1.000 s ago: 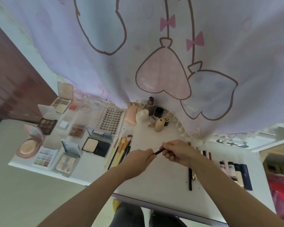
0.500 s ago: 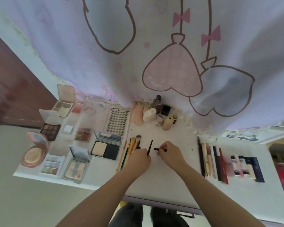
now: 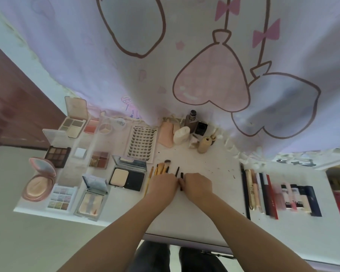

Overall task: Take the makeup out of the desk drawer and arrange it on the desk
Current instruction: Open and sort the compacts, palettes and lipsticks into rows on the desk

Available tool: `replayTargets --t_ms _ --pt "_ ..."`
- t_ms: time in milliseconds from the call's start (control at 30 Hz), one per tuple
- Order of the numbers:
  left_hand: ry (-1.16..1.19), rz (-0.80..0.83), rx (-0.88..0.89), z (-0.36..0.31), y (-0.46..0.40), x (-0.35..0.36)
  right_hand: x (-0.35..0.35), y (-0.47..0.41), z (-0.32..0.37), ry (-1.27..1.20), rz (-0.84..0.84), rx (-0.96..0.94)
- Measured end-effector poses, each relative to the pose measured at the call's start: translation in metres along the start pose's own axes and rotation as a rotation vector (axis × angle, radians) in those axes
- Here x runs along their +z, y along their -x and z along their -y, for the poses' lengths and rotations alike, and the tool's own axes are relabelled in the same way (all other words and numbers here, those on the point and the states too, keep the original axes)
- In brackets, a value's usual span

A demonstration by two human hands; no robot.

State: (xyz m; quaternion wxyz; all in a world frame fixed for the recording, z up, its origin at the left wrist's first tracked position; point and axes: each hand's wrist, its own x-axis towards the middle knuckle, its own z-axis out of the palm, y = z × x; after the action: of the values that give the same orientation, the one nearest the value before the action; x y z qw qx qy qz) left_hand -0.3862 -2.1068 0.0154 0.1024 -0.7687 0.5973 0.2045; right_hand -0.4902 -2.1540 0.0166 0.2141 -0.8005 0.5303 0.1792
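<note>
While our right hand (image 3: 198, 182) pinches the slim black pencil (image 3: 181, 180), light and rigid, our left hand (image 3: 162, 183) rests flat on the brushes (image 3: 162, 167).

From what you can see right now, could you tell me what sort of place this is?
Probably a bedroom vanity desk at home: a white desk covered with open makeup palettes and brushes, set against a cartoon-print curtain.

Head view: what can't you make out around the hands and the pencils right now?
- Lower ends of the two dark pencils: covered by the left hand and right hand.
- Grip of either hand: fingertips hidden.
- Lipstick row: motion-blurred, labels unreadable.
- Desk drawer: out of view.
</note>
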Motion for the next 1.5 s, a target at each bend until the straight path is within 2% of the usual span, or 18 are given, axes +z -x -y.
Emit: replayTargets --t_ms 67,200,367,467,600,700,833,1000,1100,1233,1333,1400,1500 --pt "-0.001 -0.008 0.008 -0.006 0.002 -0.006 -0.008 0.002 -0.014 -0.039 -0.035 0.0" --pt "0.017 -0.042 0.162 -0.053 0.006 -0.021 -0.04 0.003 -0.075 -0.094 -0.169 0.09" --pt "0.247 0.069 0.281 -0.14 0.002 -0.007 -0.066 -0.001 -0.148 0.006 -0.093 0.227" --pt "0.353 0.137 0.255 -0.175 -0.006 0.002 -0.072 -0.007 -0.165 0.019 -0.143 0.22" --pt "0.38 0.091 0.17 -0.189 -0.013 0.006 -0.067 -0.017 -0.167 0.022 -0.083 0.167" --pt "0.461 0.076 0.095 -0.188 -0.014 0.008 -0.065 -0.022 -0.163 -0.05 -0.054 0.187" --pt "0.644 0.045 -0.011 -0.17 -0.01 0.005 -0.073 -0.019 -0.143 -0.423 -0.078 0.151" --pt "0.711 0.026 0.041 -0.128 0.003 -0.007 -0.075 -0.01 -0.12 -0.745 0.093 0.087" --pt "0.722 0.119 0.093 -0.106 0.014 -0.016 -0.064 -0.006 -0.111 -0.983 0.193 0.209" --pt "0.62 0.262 0.106 -0.081 0.021 -0.037 -0.039 -0.002 -0.089 -1.272 0.249 0.377" --pt "0.734 0.46 0.114 -0.06 0.034 -0.046 -0.032 -0.004 -0.085 -1.496 0.161 0.497" --pt "0.832 0.51 0.082 -0.046 0.047 -0.041 -0.038 -0.007 -0.095 -1.51 0.072 0.526" --pt "0.783 0.317 -0.046 -0.033 0.042 -0.023 -0.049 0.002 -0.093 -1.271 0.1 0.358"
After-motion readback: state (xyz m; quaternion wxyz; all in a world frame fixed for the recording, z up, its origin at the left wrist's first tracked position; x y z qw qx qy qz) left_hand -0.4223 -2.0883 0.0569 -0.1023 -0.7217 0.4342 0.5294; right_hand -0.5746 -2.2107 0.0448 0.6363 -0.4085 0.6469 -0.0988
